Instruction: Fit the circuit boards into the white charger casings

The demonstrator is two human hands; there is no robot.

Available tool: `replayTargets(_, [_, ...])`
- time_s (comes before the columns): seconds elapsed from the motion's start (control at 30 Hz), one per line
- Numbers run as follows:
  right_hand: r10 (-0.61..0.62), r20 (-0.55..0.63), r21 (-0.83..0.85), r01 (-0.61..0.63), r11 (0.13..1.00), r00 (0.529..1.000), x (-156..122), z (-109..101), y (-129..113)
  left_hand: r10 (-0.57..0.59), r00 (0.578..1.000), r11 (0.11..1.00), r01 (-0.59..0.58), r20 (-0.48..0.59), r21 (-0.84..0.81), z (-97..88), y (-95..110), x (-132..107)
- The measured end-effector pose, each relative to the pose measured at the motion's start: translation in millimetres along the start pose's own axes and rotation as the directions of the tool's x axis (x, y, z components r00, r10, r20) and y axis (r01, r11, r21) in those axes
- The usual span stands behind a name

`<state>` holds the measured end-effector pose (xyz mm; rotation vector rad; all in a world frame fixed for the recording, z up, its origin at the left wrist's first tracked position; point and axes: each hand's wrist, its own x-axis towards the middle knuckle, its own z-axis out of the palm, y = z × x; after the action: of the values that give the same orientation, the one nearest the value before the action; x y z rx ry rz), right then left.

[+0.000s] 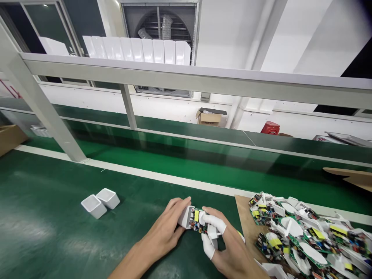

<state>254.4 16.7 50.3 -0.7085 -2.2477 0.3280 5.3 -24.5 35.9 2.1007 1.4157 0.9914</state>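
Note:
My left hand (171, 221) is closed around a white plastic housing (185, 217), its open end turned to the right. My right hand (226, 240), with white covers on some fingertips, grips a circuit board (197, 221) with a yellow-wrapped part and small components. The board's left end is at the housing's mouth; how far in it sits is hidden. To the left, two white square housings (94, 206) stand side by side on the green table, openings up.
A heap of circuit boards with white plastic parts (305, 236) lies on cardboard (244, 217) at right. A grey frame (174, 69) crosses above the table, carrying a row of white housings (139, 49). Behind runs a green conveyor belt (174, 155).

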Motion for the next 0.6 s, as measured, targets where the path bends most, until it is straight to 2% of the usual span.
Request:
replayTargets(0.13, [-0.004,-0.068,0.000,0.004,1.000,0.998,-0.4,0.5,3.5,-0.019,0.999,0.999,0.017,-0.027,-0.049,-1.9,-1.1,0.8])
replayTargets(0.33, [-0.091,-0.113,-0.046,0.086,0.995,0.989,-3.1,6.4,-1.7,0.024,0.997,0.997,-0.030,-0.069,-0.077,-1.9,4.7,1.3])
replayTargets(0.6, [-0.031,-0.064,-0.024,0.030,0.999,0.997,-6.7,9.9,-3.9,0.044,0.998,0.998,-0.047,-0.051,-0.051,-2.3,3.8,-0.4])
